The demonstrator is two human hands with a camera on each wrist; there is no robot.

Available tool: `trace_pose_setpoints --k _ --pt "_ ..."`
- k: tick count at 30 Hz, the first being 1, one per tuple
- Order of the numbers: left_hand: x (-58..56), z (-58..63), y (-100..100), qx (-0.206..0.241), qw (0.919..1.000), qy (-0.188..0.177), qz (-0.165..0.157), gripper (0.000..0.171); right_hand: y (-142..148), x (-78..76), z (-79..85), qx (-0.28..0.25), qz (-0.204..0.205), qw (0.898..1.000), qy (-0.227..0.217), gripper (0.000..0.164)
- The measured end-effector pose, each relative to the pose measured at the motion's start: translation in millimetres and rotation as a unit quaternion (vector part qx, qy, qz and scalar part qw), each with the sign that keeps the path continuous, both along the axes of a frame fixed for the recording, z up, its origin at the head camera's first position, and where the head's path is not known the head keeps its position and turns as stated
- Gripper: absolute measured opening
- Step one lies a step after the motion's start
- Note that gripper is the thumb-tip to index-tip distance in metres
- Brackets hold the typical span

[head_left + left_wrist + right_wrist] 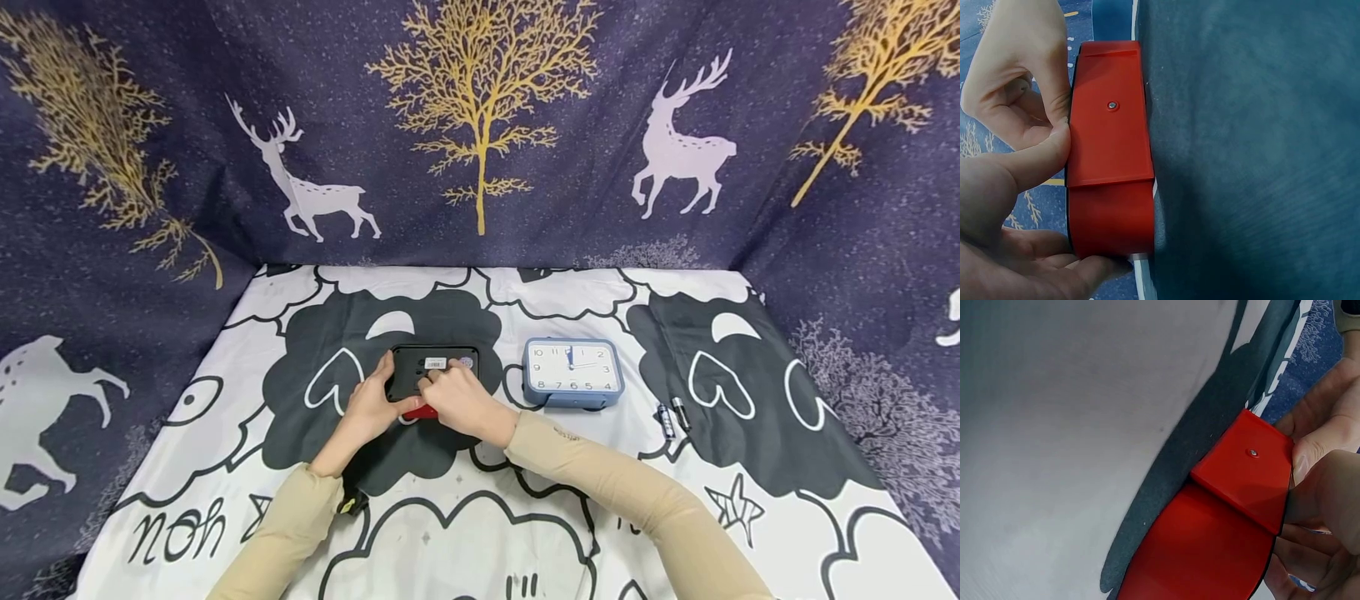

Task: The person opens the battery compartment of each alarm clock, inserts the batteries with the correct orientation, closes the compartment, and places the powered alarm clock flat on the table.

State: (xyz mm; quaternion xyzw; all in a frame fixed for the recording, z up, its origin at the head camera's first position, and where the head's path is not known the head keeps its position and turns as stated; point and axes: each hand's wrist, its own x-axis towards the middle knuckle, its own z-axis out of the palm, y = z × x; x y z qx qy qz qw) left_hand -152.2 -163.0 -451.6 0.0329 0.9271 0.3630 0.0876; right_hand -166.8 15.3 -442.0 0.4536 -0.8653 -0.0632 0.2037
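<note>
A red clock point(405, 363) lies with its black back upward, a white barcode label on it; its red side point(1110, 144) carries a small screw. My left hand point(371, 408) grips its left end, the thumb near the front edge. Over the middle of the back, my right hand point(459, 402) has its fingers curled, their tips against the back. What those tips pinch or press is hidden. Both hands meet close together in the left wrist view. To the right, a blue clock point(572, 367) stands with its white dial showing.
Two small batteries point(666, 422) lie right of the blue clock. A black and yellow item point(352, 502) is partly covered by the left sleeve. The patterned cloth point(450, 550) covers the table, with dark curtains point(420, 242) behind and at both sides.
</note>
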Motion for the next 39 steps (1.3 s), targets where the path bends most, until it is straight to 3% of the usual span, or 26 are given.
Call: trace_pose_setpoints --k 26,39 --pt "-1.9 4.1 3.0 0.001 0.9999 0.011 -0.007 0.095 2.3 -3.0 -0.6 0.001 -0.002 1.0 0.007 0.012" --pt "-0.1 -2.5 0.5 -0.002 1.0 0.005 -0.005 0.096 0.6 -0.5 -4.8 -0.001 0.005 1.0 0.004 0.009"
